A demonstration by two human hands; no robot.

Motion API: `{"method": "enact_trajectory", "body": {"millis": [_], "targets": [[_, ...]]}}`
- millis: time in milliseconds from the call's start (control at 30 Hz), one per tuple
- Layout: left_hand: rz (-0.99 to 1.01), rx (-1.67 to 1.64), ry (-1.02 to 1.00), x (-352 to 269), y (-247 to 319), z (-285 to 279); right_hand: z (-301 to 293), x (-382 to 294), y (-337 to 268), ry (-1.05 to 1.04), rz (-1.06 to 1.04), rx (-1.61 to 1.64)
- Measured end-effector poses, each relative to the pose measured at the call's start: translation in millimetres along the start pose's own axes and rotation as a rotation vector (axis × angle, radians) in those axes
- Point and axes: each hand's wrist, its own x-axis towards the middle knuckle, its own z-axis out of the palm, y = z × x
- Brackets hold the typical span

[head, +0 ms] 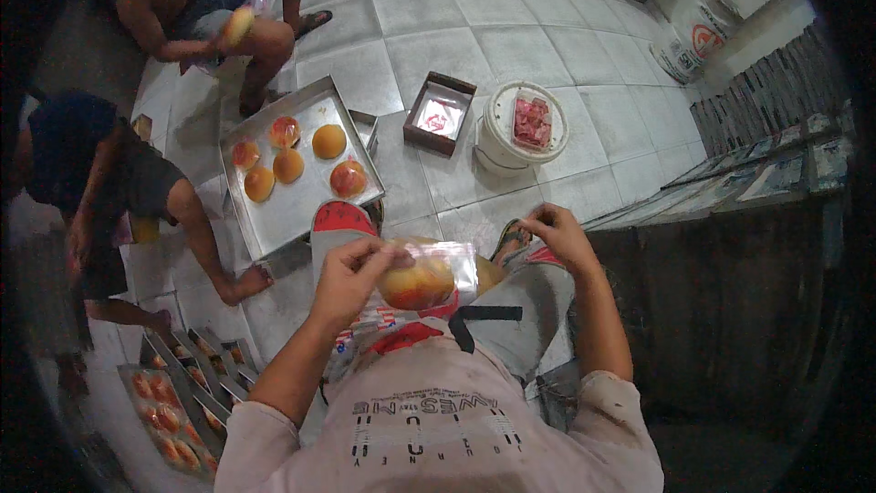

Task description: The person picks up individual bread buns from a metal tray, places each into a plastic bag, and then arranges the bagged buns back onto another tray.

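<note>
A golden-brown bun [416, 285] lies inside a clear plastic bag [465, 261] above my lap. My left hand [352, 277] pinches the bag at its left end, slightly blurred. To the right, apart from the bag, my right hand [558, 233] hovers over my right leg with thumb and fingertips close together. Whether something thin is between them I cannot tell. Ahead on the left, a metal baking tray [287, 209] holds several round buns, such as a plain one [329, 142] and one in clear wrapping with reddish print [348, 179].
A brown box [432, 139] with printed packets and a white lidded bucket [494, 150] stand ahead. A clear tub of pink pieces [532, 122] sits on the lid. Filled trays [164, 418] lie at lower left. Two people sit at left, one holding a bun [238, 28].
</note>
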Motion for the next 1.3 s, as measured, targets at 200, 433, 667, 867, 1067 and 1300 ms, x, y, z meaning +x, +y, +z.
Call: {"method": "enact_trajectory", "body": {"millis": [200,433,667,867,1067,1300], "targets": [[0.105,0.479,-0.158,-6.9,7.5,9.0,76.2,-18.8,-99.5,-0.628,-0.311,0.252],[0.148,0.439,-0.232,-7.1,8.3,3.7,85.8,-23.2,-102.3,-0.817,-0.351,0.217],[0.188,0.268,-0.031,-8.0,6.0,0.5,29.2,-17.3,-49.0,-0.615,-0.254,0.517],[-0.033,-0.538,0.326,-6.4,-14.4,-12.1,4.0,-4.4,-10.6,0.236,-0.159,-0.139],[0.093,-0.393,0.343,-15.3,-19.6,-9.7,111.9,3.0,-107.9,-0.141,-0.424,0.339],[0.244,0.423,0.653,-63.7,-41.5,-75.0,168.8,23.3,-105.9,-0.082,-0.435,0.163]]}}
